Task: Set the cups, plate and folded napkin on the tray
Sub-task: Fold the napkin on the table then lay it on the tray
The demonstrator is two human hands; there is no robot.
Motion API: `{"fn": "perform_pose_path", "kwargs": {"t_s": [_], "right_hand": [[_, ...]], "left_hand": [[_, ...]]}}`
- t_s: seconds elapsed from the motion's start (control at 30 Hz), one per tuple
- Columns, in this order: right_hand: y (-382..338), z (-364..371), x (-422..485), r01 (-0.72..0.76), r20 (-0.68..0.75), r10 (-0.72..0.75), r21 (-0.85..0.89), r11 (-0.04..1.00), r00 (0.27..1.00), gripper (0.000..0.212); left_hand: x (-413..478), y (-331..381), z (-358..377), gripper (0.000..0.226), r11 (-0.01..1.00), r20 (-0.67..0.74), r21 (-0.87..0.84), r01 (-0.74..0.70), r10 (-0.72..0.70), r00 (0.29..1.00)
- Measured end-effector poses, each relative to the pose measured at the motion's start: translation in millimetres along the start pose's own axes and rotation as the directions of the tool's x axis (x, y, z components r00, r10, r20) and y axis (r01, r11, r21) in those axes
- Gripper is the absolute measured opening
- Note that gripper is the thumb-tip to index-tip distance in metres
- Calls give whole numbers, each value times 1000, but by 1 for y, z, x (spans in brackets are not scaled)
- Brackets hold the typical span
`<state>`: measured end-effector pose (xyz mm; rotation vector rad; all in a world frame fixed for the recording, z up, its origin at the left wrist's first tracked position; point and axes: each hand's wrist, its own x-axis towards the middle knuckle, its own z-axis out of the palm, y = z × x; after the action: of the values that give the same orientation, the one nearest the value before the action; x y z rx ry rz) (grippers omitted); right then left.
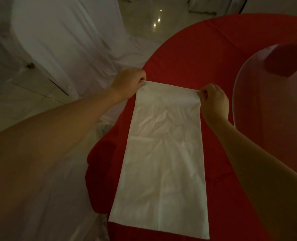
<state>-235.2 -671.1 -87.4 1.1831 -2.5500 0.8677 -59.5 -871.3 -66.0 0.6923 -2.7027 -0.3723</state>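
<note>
A long white napkin (pixel 163 153) lies flat on the red tablecloth (pixel 196 54), folded into a narrow strip that runs toward me. My left hand (pixel 127 83) pinches its far left corner. My right hand (pixel 213 100) pinches its far right corner. Both far corners are lifted slightly off the cloth. No cups, plate or tray are in view.
A round glass turntable (pixel 272 101) sits on the table at the right, close to my right hand. White-draped chairs (pixel 57 40) stand on the tiled floor at the left. The table's rounded edge runs just left of the napkin.
</note>
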Motion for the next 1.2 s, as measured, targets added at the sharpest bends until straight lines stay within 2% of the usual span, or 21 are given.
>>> {"fn": "perform_pose_path", "kwargs": {"t_s": [0.1, 0.23, 0.4, 0.53, 0.63, 0.8, 0.9, 1.0, 1.2], "right_hand": [[-5, -22, -15, 87, -22, -87, -2, 996, 996, 14], [-3, -49, -57, 253, -57, -259, -91, 963, 964, 13], [-2, -79, -144, 377, 14, -379, -133, 916, 925, 10], [-3, -97, -215, 402, 120, -389, -117, 908, 913, 15], [-4, -105, -257, 361, 165, -343, -98, 927, 925, 16], [-6, -115, -295, 370, 194, -350, -79, 926, 917, 13], [-6, -119, -308, 369, 199, -346, -93, 925, 917, 12], [-6, -122, -315, 361, 190, -339, -97, 928, 921, 12], [-10, -126, -309, 367, 193, -336, -159, 916, 922, 16]], "left_hand": [[-29, 11, -17, 19, 999, -50, 9, -50, 51, 997], [-81, 32, -26, 22, 984, -104, 111, -142, 154, 983], [-174, 62, -25, 11, 965, -191, 203, -164, 204, 960], [-242, 89, -17, 6, 986, -183, 151, -66, 94, 979], [-281, 103, -12, 10, 992, -150, 122, -27, 45, 988], [-324, 113, -7, 8, 990, -139, 135, -26, 45, 989], [-337, 116, -3, 8, 979, -121, 190, -72, 96, 988], [-346, 119, -2, 5, 987, -106, 150, -53, 69, 992], [-348, 124, -7, 23, 969, 7, 225, -99, 100, 995]]}}
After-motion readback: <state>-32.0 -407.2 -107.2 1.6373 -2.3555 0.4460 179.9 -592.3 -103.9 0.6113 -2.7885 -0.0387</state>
